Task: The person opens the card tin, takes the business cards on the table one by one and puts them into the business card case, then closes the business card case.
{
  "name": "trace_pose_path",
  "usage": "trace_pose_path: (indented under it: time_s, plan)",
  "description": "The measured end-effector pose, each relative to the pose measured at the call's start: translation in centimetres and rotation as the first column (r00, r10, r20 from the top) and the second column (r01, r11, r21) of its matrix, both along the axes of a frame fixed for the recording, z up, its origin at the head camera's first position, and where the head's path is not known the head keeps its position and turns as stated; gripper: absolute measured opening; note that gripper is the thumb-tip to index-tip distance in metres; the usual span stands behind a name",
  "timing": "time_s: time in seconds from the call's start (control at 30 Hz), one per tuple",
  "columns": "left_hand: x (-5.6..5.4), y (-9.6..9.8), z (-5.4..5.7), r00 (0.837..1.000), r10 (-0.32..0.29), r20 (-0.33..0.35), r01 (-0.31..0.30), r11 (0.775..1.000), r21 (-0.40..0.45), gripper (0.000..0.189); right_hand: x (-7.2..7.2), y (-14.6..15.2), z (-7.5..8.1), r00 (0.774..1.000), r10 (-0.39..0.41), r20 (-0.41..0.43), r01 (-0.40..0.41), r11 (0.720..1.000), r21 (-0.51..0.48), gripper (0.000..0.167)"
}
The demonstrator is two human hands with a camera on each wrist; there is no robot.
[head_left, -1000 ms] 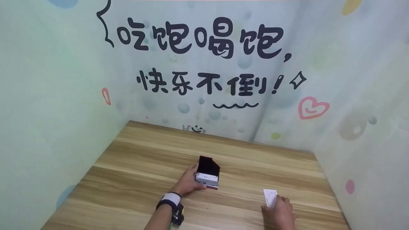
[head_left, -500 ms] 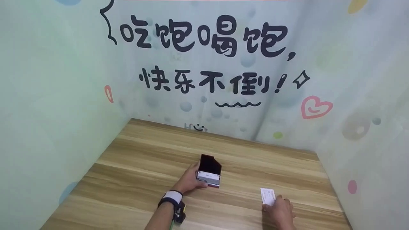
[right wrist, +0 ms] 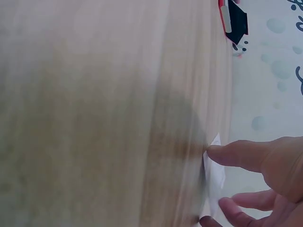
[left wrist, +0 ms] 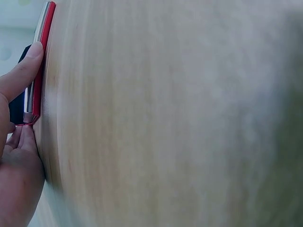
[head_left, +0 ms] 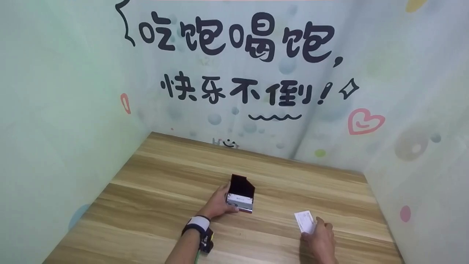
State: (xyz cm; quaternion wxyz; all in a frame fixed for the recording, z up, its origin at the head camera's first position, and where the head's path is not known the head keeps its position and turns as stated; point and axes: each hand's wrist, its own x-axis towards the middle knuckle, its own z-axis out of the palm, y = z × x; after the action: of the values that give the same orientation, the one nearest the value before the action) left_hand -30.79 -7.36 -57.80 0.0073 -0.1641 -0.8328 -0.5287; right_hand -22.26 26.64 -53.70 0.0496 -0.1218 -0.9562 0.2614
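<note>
In the head view my left hand (head_left: 218, 204) grips an open business card case (head_left: 242, 186) by its left side, thumb at the near edge. The case has a black inner lid raised at the back, and a white card with print shows in its metal-edged tray. From the left wrist view, its red outer shell (left wrist: 45, 56) lies close over the wood, with the thumb along the metal edge. My right hand (head_left: 321, 236), further right and nearer, pinches a white printed card (head_left: 303, 220) between thumb and fingers. In the right wrist view this card (right wrist: 216, 175) is seen almost edge-on.
A wood-grain table (head_left: 176, 165) spreads beneath both hands. Pale printed fabric walls (head_left: 205, 121) with large dark lettering enclose it at the back and sides. A white and dark strap (head_left: 198, 223) with a small black device (head_left: 207, 242) sits on the left wrist.
The right hand has shifted slightly left and away from me, its card tilting further left. My left hand keeps its grip on the card case. The head view has tipped a little downward.
</note>
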Motion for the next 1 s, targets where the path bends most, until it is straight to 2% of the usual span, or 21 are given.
trace_pose_path:
  time_s: [0.13, 0.3, 0.53, 0.73, 0.9, 1.0]
  plan:
    - [-0.19, -0.03, 0.21, 1.000, 0.006, 0.004, -0.006, 1.000, -0.011, 0.109, 0.12, -0.16, -0.19, 0.998, 0.000, -0.062, -0.002, 1.000, -0.026, 0.073]
    - [-0.25, -0.01, -0.12, 1.000, 0.001, -0.008, -0.002, 1.000, -0.024, 0.109, 0.55, -0.33, -0.51, 0.992, 0.007, -0.125, -0.014, 0.998, -0.055, 0.063]
    - [-0.04, 0.10, -0.22, 1.000, 0.012, 0.019, -0.011, 0.999, -0.042, 0.106, 0.80, 0.03, -0.59, 0.975, 0.030, -0.219, -0.037, 0.999, -0.028, 0.048]
    - [-0.02, 0.15, -0.10, 0.999, 0.019, 0.036, -0.017, 0.999, -0.050, 0.105, 0.69, -0.05, -0.39, 0.945, 0.025, -0.327, -0.032, 0.999, -0.013, 0.034]
    - [0.00, 0.15, -0.03, 0.999, 0.021, 0.035, -0.019, 0.998, -0.061, 0.106, 0.54, -0.65, -0.38, 0.912, 0.022, -0.409, -0.005, 0.999, 0.042, 0.034]
    - [-0.06, 0.15, 0.00, 0.999, 0.021, 0.037, -0.019, 0.998, -0.066, 0.106, 0.39, -0.84, -0.39, 0.907, 0.026, -0.421, 0.002, 0.998, 0.066, 0.033]
